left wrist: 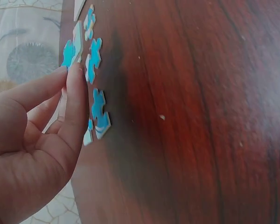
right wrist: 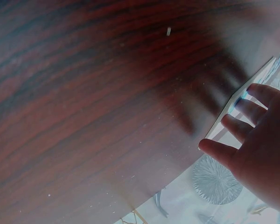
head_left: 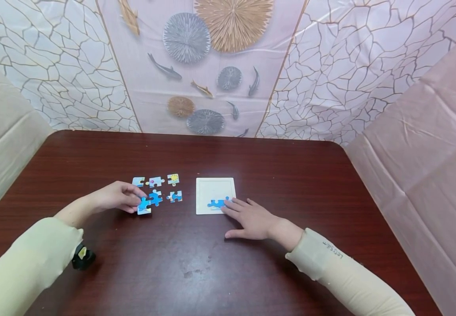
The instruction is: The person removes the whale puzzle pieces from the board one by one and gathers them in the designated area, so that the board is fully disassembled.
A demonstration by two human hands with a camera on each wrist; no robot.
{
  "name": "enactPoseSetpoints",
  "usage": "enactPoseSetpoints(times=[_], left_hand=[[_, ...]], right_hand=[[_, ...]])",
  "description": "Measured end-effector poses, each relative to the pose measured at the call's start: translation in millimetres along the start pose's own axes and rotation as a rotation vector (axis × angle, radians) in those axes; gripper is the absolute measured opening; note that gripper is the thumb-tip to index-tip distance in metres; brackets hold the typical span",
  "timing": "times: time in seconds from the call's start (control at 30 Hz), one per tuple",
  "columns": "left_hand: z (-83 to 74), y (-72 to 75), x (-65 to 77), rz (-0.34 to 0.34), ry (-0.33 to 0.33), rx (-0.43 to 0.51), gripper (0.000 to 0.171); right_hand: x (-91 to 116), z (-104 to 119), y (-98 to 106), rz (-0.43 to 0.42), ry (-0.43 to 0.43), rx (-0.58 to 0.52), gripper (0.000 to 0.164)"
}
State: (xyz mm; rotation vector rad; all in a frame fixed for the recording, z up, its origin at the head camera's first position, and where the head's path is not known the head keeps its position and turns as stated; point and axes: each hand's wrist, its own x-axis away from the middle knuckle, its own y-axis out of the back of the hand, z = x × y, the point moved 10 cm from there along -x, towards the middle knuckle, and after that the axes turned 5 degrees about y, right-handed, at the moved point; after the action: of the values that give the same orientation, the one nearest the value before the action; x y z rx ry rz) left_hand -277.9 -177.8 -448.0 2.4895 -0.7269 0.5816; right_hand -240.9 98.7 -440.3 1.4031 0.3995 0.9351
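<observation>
My left hand (head_left: 123, 196) pinches a blue-and-white jigsaw piece (head_left: 144, 206) between thumb and fingers, at the near left of a group of loose pieces. In the left wrist view that held piece (left wrist: 74, 49) stands at the fingertips, partly hidden behind them. My right hand (head_left: 249, 218) lies with fingers spread at the lower right corner of a square white puzzle tray (head_left: 205, 186). Its fingertips rest over blue puzzle pieces (head_left: 217, 203) along the tray's near edge and hide part of them. The right wrist view shows those fingers (right wrist: 240, 128) reaching over the tray's edge.
Several loose jigsaw pieces lie left of the tray, among them a sun piece (head_left: 173, 178), a piece with a pink spot (head_left: 156, 181) and a blue piece (head_left: 155, 197). The dark red-brown table (head_left: 196, 259) ends at a patterned curtain (head_left: 220, 79).
</observation>
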Motion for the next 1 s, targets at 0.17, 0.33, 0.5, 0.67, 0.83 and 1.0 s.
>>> enactPoseSetpoints(times=[0.17,0.33,0.5,0.67,0.83,1.0], left_hand=[[7.7,0.7,2.0,0.002,0.019,0.012,0.046],[12.1,0.9,4.0,-0.001,0.029,0.004,0.045],[14.9,2.1,3.2,-0.005,0.023,-0.009,0.037],[18.3,4.5,4.2,-0.026,0.043,-0.029,0.034],[20.3,5.4,5.9,-0.04,0.051,-0.032,0.033],[21.9,5.7,6.3,-0.05,0.055,-0.04,0.033]], right_hand=[[-0.1,-0.1,0.0,0.006,-0.005,0.004,0.075],[-0.3,-0.3,-0.2,0.007,-0.004,0.003,0.075],[-0.6,-1.0,-1.0,0.004,-0.005,0.005,0.075],[-0.3,-0.8,-0.9,0.001,-0.003,0.001,0.075],[-0.6,-1.7,-2.3,0.003,-0.004,0.004,0.076],[-1.2,-3.3,-4.4,0.006,-0.008,0.003,0.076]])
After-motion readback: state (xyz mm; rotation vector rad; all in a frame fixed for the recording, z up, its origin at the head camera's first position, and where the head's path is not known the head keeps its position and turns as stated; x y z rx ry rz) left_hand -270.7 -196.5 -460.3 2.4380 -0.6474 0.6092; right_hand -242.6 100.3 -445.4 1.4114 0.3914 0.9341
